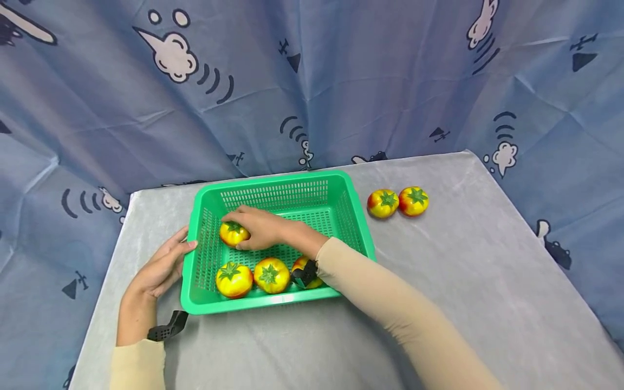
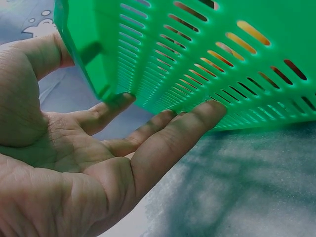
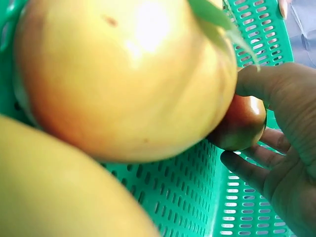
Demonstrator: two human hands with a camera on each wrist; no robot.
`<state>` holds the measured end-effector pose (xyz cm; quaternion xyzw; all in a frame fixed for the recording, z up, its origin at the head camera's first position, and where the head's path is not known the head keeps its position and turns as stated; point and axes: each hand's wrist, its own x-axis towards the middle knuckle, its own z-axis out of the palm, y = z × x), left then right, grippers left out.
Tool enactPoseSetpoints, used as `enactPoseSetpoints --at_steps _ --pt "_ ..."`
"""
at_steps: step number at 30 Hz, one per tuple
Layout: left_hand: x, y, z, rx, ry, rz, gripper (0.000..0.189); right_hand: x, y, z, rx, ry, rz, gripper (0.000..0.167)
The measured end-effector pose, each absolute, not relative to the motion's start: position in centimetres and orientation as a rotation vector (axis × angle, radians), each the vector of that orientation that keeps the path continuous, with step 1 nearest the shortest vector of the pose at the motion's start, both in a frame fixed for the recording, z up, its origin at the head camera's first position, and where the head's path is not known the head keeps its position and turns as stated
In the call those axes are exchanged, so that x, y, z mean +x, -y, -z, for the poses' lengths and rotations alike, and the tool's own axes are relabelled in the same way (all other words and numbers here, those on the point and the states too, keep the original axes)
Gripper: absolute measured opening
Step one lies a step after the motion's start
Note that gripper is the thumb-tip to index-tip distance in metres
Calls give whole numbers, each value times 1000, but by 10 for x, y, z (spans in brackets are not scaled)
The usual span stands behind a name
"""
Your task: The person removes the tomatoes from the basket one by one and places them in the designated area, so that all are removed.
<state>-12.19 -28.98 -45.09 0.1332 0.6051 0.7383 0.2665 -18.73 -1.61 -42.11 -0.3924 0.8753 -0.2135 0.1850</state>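
A green plastic basket [image 1: 273,181] with slotted walls stands on the table. Inside it, at the left, my right hand [image 1: 260,227] grips a yellow-red tomato [image 1: 233,234] with a green star-shaped top. The right wrist view shows thumb and fingers around that tomato [image 3: 242,123], low in the basket. My left hand [image 1: 163,265] holds the basket's left side, thumb over the rim, fingertips against the outer slotted wall [image 2: 192,74]. Along the front wall lie a left tomato [image 1: 234,280], a middle tomato [image 1: 271,275] and a right tomato [image 1: 306,265], the last partly hidden by my right wrist's camera.
Two more tomatoes, one nearer [image 1: 382,203] and one beside it [image 1: 413,201], lie on the grey tablecloth [image 1: 463,260] right of the basket. A blue patterned curtain [image 1: 312,81] hangs behind the table. My right forearm crosses the basket's front right rim.
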Motion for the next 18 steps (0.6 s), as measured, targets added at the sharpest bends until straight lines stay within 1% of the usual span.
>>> enactPoseSetpoints --at_steps 6,18 --pt "-122 289 448 336 -1646 -1993 70 -186 14 414 -1108 -2458 615 70" --pt "-122 290 449 309 -1666 -1971 70 -182 7 399 -1124 -2479 634 68"
